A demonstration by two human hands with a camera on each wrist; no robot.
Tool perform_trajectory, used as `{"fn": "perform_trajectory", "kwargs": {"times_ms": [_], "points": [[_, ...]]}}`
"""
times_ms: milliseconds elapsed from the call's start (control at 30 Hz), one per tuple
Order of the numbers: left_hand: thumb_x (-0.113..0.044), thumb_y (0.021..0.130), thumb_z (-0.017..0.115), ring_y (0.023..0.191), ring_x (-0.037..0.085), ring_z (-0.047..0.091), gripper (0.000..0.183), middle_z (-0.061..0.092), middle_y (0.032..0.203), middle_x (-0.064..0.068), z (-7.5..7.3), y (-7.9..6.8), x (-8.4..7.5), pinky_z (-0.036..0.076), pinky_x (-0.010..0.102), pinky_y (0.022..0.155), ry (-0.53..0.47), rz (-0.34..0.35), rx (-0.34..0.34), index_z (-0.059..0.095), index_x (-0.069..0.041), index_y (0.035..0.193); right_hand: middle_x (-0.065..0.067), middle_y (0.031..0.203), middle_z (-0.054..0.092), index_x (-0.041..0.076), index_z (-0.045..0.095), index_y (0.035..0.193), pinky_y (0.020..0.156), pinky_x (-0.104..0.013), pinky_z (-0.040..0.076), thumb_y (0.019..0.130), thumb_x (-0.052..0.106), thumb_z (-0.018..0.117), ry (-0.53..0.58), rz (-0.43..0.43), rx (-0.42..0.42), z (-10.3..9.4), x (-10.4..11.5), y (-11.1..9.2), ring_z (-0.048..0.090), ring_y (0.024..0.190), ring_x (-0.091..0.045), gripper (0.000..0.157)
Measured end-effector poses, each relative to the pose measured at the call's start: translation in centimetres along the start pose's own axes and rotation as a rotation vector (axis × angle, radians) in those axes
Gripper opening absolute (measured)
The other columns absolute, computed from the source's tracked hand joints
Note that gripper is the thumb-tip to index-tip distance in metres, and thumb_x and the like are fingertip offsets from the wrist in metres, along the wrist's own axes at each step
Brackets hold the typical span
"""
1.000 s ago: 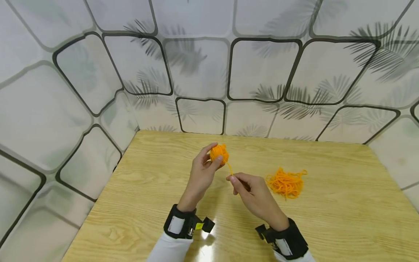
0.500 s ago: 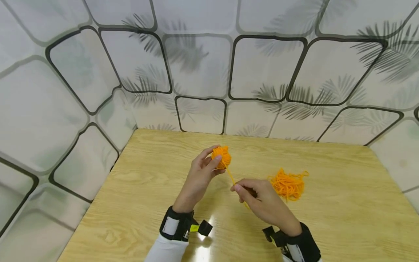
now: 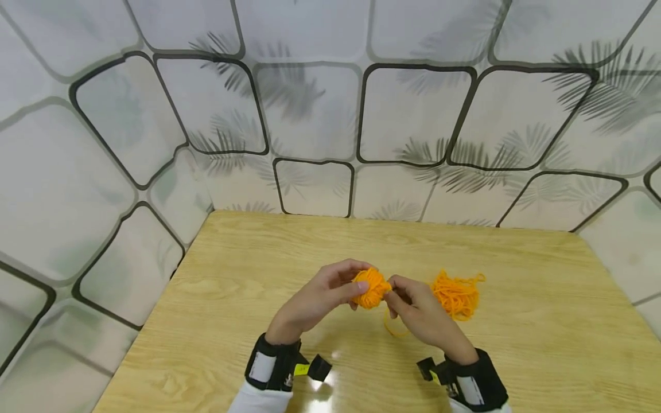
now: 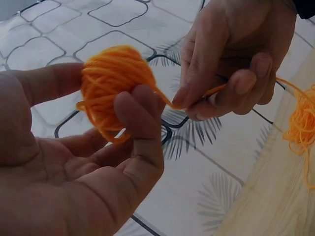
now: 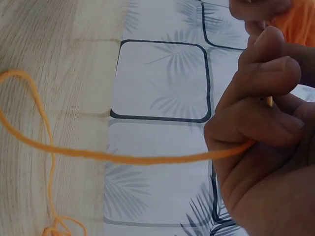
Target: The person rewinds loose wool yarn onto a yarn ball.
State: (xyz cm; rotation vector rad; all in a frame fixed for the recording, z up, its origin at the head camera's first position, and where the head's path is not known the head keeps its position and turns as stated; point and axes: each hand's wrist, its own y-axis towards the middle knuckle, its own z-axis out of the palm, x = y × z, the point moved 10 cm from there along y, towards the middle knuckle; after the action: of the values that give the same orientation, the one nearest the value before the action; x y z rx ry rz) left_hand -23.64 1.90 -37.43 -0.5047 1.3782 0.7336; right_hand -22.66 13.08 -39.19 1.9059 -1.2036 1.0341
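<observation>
An orange yarn ball (image 3: 373, 288) is held between the thumb and fingers of my left hand (image 3: 322, 298), above the middle of the table. Close to its right side, my right hand (image 3: 423, 312) pinches the yarn strand (image 4: 170, 102) that comes off the ball. From the right hand the strand runs on through the curled fingers and hangs in a loop, seen in the right wrist view as a long orange strand (image 5: 133, 160). A loose pile of orange yarn (image 3: 457, 295) lies on the table just beyond the right hand, partly hidden by it.
The light wood table (image 3: 542, 344) reaches back to a wall (image 3: 320, 115) printed with dark outlined shapes and palm leaves. Each wrist wears a black strap, such as the left strap (image 3: 273, 364), with a small camera.
Both hands have come closer together; the ball has moved right and nearer to me, and the strand between ball and right hand is much shorter. The pile stays put.
</observation>
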Motion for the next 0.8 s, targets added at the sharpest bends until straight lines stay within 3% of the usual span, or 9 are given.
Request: {"fn": "perform_trajectory", "kwargs": {"times_ms": [200, 333, 533, 800], "points": [[-0.023, 0.094, 0.053, 0.081, 0.026, 0.052, 0.032, 0.056, 0.112, 0.006, 1.6, -0.3, 0.5, 0.047, 0.033, 0.068, 0.265, -0.024, 0.140, 0.051, -0.015, 0.125, -0.005, 0.058, 0.043, 0.012, 0.056, 0.088, 0.041, -0.029, 0.031, 0.095, 0.035, 0.047, 0.035, 0.052, -0.116, -1.3, -1.1, 0.1, 0.034, 0.044, -0.016, 0.026], [-0.026, 0.093, 0.053, 0.083, 0.020, 0.055, 0.031, 0.057, 0.107, 0.000, 1.9, -0.2, 1.0, 0.048, 0.032, 0.071, 0.433, -0.042, 0.154, 0.050, -0.017, 0.123, -0.007, 0.055, 0.039, 0.009, 0.058, 0.090, 0.039, -0.029, 0.027, 0.094, 0.035, 0.050, 0.091, 0.081, -0.180, -2.0, -1.5, 0.1, 0.032, 0.043, -0.018, 0.028], [-0.032, 0.092, 0.054, 0.083, 0.011, 0.057, 0.033, 0.058, 0.097, -0.004, 0.7, 0.1, 2.1, 0.048, 0.028, 0.070, 0.610, -0.113, 0.030, 0.049, -0.017, 0.120, -0.008, 0.058, 0.042, 0.011, 0.058, 0.090, 0.041, -0.031, 0.032, 0.093, 0.037, 0.051, 0.102, 0.063, -0.218, -2.1, -0.7, 0.1, 0.035, 0.045, -0.019, 0.027], [-0.034, 0.093, 0.052, 0.084, 0.017, 0.054, 0.036, 0.056, 0.102, 0.001, -1.9, 0.2, 2.1, 0.047, 0.029, 0.066, 0.642, -0.098, -0.220, 0.047, -0.013, 0.123, -0.008, 0.064, 0.049, 0.017, 0.060, 0.091, 0.043, -0.031, 0.035, 0.094, 0.041, 0.047, 0.058, 0.036, -0.186, -1.0, 0.9, -0.2, 0.038, 0.046, -0.019, 0.027]]}}
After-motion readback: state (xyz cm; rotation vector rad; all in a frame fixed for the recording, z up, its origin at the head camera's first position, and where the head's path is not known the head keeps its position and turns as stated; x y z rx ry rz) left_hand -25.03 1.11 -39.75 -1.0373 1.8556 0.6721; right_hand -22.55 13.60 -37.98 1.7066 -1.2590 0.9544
